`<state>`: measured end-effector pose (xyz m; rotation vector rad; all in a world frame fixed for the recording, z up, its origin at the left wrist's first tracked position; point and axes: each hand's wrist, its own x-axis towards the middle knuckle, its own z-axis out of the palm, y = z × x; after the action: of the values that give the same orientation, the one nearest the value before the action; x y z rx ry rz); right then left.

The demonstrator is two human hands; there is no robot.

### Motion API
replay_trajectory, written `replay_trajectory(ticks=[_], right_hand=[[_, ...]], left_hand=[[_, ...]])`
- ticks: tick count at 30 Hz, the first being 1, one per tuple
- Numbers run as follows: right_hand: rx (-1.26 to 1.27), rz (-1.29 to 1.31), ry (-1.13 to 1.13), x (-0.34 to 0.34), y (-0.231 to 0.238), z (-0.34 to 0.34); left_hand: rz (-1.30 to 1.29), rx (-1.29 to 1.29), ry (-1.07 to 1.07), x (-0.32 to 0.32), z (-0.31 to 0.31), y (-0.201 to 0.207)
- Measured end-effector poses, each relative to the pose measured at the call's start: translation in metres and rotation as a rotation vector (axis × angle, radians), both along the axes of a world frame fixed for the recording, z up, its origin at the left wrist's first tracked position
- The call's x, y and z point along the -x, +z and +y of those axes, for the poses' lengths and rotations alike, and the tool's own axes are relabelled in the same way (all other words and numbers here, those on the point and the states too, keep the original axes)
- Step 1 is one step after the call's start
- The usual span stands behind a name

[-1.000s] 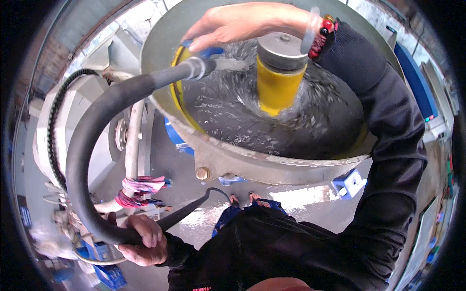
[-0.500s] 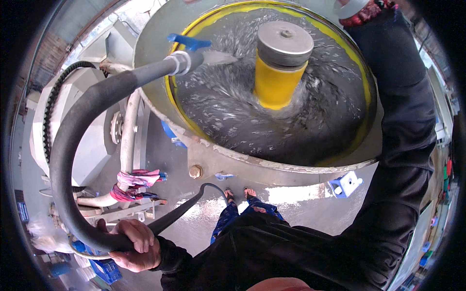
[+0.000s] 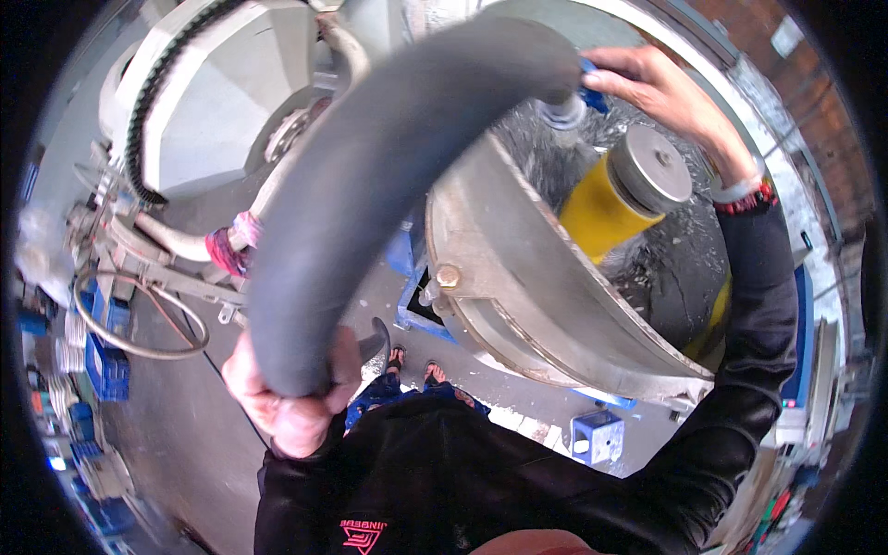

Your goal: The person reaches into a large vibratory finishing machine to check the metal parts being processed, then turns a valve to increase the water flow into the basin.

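Above the grey floor [image 3: 199,416], left fingers [image 3: 301,427] wrap around a fat black rubber hose [image 3: 398,148], its tip [image 3: 562,113] over a round grey metal tub [image 3: 546,268], while right fingers [image 3: 618,86] pinch what looks like the hose's blurry blue handle [image 3: 593,99].

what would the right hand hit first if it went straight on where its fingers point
The blue valve handle, which the right hand seems to touch; beyond it, probably the dark hose, though depth is unclear.

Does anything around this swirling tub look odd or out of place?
A pink-and-red cloth is wrapped around the pale, bent pipe at left, which looks makeshift on machinery. The large, round, grey metal tub has a scuffed-looking rim, suggesting wear.
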<state>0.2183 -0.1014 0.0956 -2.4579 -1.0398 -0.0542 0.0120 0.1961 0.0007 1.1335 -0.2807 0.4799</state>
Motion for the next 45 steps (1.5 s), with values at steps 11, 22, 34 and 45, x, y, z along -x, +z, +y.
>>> replay_trajectory(ticks=[11, 22, 34, 45], right_hand=[[-0.013, 0.055, -0.161, 0.008, -0.003, -0.016], [-0.145, 0.158, -0.259, 0.038, 0.020, 0.043], [-0.085, 0.130, -0.295, 0.027, 0.001, 0.032], [0.078, 0.017, -0.018, 0.008, 0.004, 0.052]], left_hand=[[-0.017, -0.319, -0.155, -0.033, 0.040, 0.010], [-0.112, -0.051, -0.426, -0.054, 0.069, 0.009], [-0.011, -0.191, -0.393, -0.053, 0.088, 0.000], [-0.152, -0.395, -0.312, -0.037, 0.075, 0.020]])
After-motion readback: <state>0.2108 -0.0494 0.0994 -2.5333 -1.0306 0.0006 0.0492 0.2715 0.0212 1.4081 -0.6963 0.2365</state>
